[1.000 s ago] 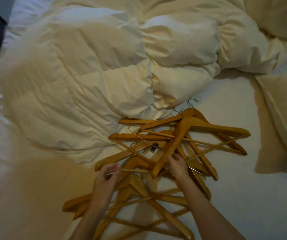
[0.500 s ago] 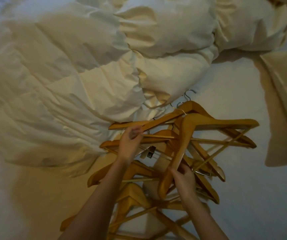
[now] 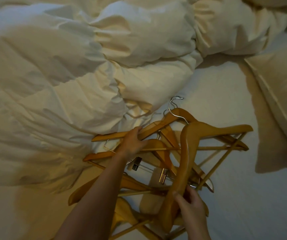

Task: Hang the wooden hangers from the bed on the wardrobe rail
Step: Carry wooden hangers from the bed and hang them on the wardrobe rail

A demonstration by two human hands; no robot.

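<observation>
Hangers (image 3: 165,153) lie in a tangled heap on the bed (image 3: 243,205), against the near fold of the rumpled duvet (image 3: 61,84), wooden shoulders and crossbars crossed over one another, with a couple of clip bars caught in the middle. The pillow (image 3: 281,94) sits well apart at the bed's far right edge.

The left hand (image 3: 132,141) has shifted within the last second — from the near part of the heap, where it touched a lower hanger, up to the far side by the duvet. Its fingers now curl round the sloping arm of the top-left hanger (image 3: 149,129), the one whose metal hook (image 3: 173,108) points toward the duvet. The right hand (image 3: 191,207) has stayed where it was, closed round the lower end of the big pale hanger (image 3: 187,161) that stands steeply across the pile, its other arm reaching right.

So both hands now hold wood, one hanger each, and the sorting looks to have turned into lifting. Nothing has left the bed yet; no wardrobe rail is in view. The risk is plain: crossbars thread through neighbouring frames, so a pull may drag others along or snag — each hanger probably needs tilting free first.
</observation>
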